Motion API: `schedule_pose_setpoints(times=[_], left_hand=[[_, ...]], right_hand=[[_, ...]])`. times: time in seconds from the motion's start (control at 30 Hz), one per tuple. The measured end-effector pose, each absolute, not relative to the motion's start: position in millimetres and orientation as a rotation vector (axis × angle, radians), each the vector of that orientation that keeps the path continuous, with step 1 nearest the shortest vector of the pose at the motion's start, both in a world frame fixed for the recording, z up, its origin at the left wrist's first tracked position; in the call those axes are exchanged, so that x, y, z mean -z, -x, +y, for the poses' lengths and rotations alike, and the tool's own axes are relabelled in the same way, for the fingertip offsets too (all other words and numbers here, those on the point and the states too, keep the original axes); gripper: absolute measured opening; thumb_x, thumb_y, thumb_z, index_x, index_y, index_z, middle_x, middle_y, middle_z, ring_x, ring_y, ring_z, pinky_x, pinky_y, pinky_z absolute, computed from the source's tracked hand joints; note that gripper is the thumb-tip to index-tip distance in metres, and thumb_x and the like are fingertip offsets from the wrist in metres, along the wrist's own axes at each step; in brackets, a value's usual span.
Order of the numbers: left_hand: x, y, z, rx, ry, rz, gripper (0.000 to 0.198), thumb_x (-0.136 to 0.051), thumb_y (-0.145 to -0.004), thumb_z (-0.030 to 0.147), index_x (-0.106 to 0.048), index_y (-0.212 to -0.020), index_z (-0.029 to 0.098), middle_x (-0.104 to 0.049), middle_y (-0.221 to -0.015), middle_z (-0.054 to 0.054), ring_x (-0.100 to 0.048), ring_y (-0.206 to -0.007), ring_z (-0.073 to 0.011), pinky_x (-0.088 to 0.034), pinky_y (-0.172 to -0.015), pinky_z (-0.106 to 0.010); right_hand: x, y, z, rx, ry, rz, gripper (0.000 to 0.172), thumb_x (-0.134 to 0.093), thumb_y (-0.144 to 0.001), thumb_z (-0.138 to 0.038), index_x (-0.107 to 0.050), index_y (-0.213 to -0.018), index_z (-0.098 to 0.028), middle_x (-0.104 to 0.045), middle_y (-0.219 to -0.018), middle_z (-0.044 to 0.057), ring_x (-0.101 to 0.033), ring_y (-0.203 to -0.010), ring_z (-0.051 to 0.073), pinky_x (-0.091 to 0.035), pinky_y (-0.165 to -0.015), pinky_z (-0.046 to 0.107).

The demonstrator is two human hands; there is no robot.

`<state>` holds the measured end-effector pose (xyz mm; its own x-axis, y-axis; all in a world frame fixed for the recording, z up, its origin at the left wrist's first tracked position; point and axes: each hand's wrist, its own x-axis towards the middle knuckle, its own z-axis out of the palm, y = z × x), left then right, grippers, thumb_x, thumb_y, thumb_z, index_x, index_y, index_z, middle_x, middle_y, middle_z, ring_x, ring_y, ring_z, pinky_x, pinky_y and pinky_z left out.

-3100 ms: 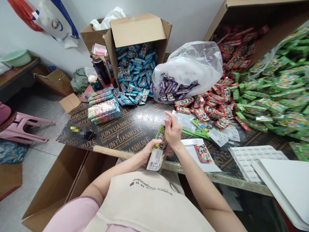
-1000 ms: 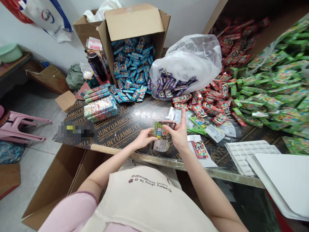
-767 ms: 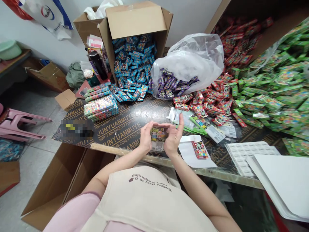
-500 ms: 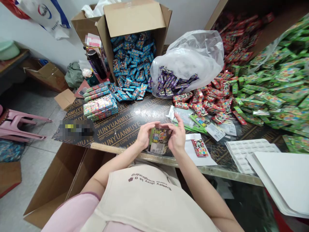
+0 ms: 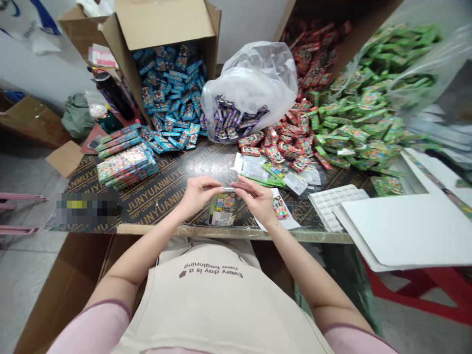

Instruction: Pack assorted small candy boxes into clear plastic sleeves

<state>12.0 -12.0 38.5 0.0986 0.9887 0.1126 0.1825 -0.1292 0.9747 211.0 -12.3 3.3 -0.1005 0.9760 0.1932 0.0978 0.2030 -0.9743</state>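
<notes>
A plastic pouch (image 5: 223, 209) with green, colourful print and a pale label stands near the table's front edge. My left hand (image 5: 198, 194) pinches the left part of its upper edge between thumb and fingers. On the right part of that edge my right hand (image 5: 259, 197) is closed in the same way, fingertips close to the left ones. What lies inside the pouch I cannot make out. Beside my right hand a red candy packet (image 5: 280, 206) lies on white paper (image 5: 291, 223), partly covered by the hand. Flat green pouches (image 5: 275, 173) lie just beyond.
Blue packets (image 5: 173, 93) spill from a cardboard box (image 5: 165, 24). Purple packets (image 5: 230, 118) sit in a clear bag (image 5: 254, 73). Red packets (image 5: 291, 137) and green packets (image 5: 354, 123) are heaped at right. Label sheets (image 5: 332, 206), white boards (image 5: 405, 226) and stacked colourful packs (image 5: 127, 164) flank the hands.
The camera view has swung to the right. My hands have gone from cupping the pouch's sides to pinching its upper edge, with the fingertips drawn together.
</notes>
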Motion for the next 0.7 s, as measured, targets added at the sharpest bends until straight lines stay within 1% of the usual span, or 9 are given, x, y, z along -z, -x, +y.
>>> schedule_pose_setpoints(times=[0.1,0.2,0.27,0.33,0.43,0.53,0.6,0.67,0.7], left_hand=[[-38,-10,-4,-1.071,-1.497,1.185,0.013,-0.078,-0.066,0.031,-0.076,-0.07,0.018,-0.072,-0.067,-0.004,-0.064,-0.061,-0.0163,-0.05,-0.061,-0.026],[-38,-11,-4,-1.063,-1.648,1.2,0.011,-0.075,-0.071,0.028,-0.075,-0.069,0.016,-0.071,-0.066,-0.005,-0.065,-0.06,-0.0156,-0.05,-0.058,-0.025],[-37,-11,-8,-1.095,-1.84,1.176,0.01,-0.07,-0.076,0.024,-0.074,-0.07,0.016,-0.072,-0.069,-0.005,-0.066,-0.063,-0.0151,-0.051,-0.06,-0.025],[-34,-11,-14,-1.147,-2.091,1.124,0.01,-0.066,-0.079,0.022,-0.072,-0.073,0.017,-0.073,-0.076,-0.006,-0.067,-0.067,-0.0148,-0.053,-0.064,-0.026],[-30,-11,-20,-1.165,-2.431,1.076,0.01,-0.061,-0.084,0.021,-0.07,-0.08,0.017,-0.073,-0.085,-0.007,-0.067,-0.074,-0.0148,-0.054,-0.068,-0.027],[-27,-13,-20,-1.098,-2.571,1.075,0.016,-0.056,-0.088,0.02,-0.067,-0.077,0.016,-0.073,-0.087,-0.008,-0.067,-0.075,-0.0142,-0.054,-0.068,-0.026],[-27,-17,-17,-1.049,-2.559,1.075,0.017,-0.057,-0.088,0.02,-0.065,-0.074,0.016,-0.073,-0.084,-0.007,-0.067,-0.071,-0.0141,-0.054,-0.065,-0.025],[-28,-18,-12,-1.041,-2.473,1.073,0.017,-0.059,-0.086,0.02,-0.066,-0.071,0.016,-0.073,-0.078,-0.006,-0.067,-0.067,-0.0139,-0.052,-0.063,-0.024],[-29,-16,-10,-1.075,-2.4,1.08,0.016,-0.062,-0.085,0.019,-0.066,-0.07,0.016,-0.073,-0.075,-0.005,-0.067,-0.065,-0.0139,-0.052,-0.062,-0.024]], right_hand=[[-13,-210,-7,-1.178,1.11,-1.409,0.043,-0.073,-0.076,-0.036,-0.065,-0.115,-0.021,-0.077,-0.086,0.004,-0.073,-0.074,0.021,-0.06,-0.068,0.036],[-21,-212,-4,-1.248,1.092,-1.421,0.045,-0.074,-0.075,-0.037,-0.061,-0.115,-0.021,-0.076,-0.081,0.003,-0.073,-0.072,0.02,-0.06,-0.066,0.033],[-21,-214,-5,-1.231,1.071,-1.468,0.042,-0.074,-0.076,-0.036,-0.06,-0.114,-0.022,-0.076,-0.081,0.002,-0.074,-0.076,0.021,-0.06,-0.07,0.034],[-16,-218,-9,-1.133,1.047,-1.517,0.038,-0.07,-0.08,-0.034,-0.059,-0.114,-0.024,-0.076,-0.083,0.002,-0.074,-0.082,0.022,-0.06,-0.075,0.036],[0,-223,-19,-0.828,0.977,-1.617,0.029,-0.066,-0.085,-0.029,-0.06,-0.112,-0.027,-0.076,-0.09,0.001,-0.073,-0.089,0.022,-0.059,-0.085,0.04],[13,-225,-27,-0.563,0.884,-1.709,0.027,-0.066,-0.085,-0.022,-0.062,-0.11,-0.029,-0.076,-0.093,0.0,-0.072,-0.092,0.022,-0.058,-0.089,0.038],[15,-224,-28,-0.544,0.867,-1.716,0.029,-0.064,-0.086,-0.021,-0.061,-0.113,-0.03,-0.076,-0.095,0.0,-0.072,-0.093,0.022,-0.058,-0.088,0.037],[13,-224,-26,-0.655,0.896,-1.644,0.035,-0.062,-0.088,-0.025,-0.056,-0.121,-0.029,-0.076,-0.096,0.002,-0.071,-0.096,0.022,-0.057,-0.091,0.039],[11,-225,-25,-0.727,0.92,-1.573,0.04,-0.061,-0.089,-0.028,-0.051,-0.128,-0.028,-0.075,-0.097,0.003,-0.071,-0.099,0.022,-0.055,-0.094,0.041]])
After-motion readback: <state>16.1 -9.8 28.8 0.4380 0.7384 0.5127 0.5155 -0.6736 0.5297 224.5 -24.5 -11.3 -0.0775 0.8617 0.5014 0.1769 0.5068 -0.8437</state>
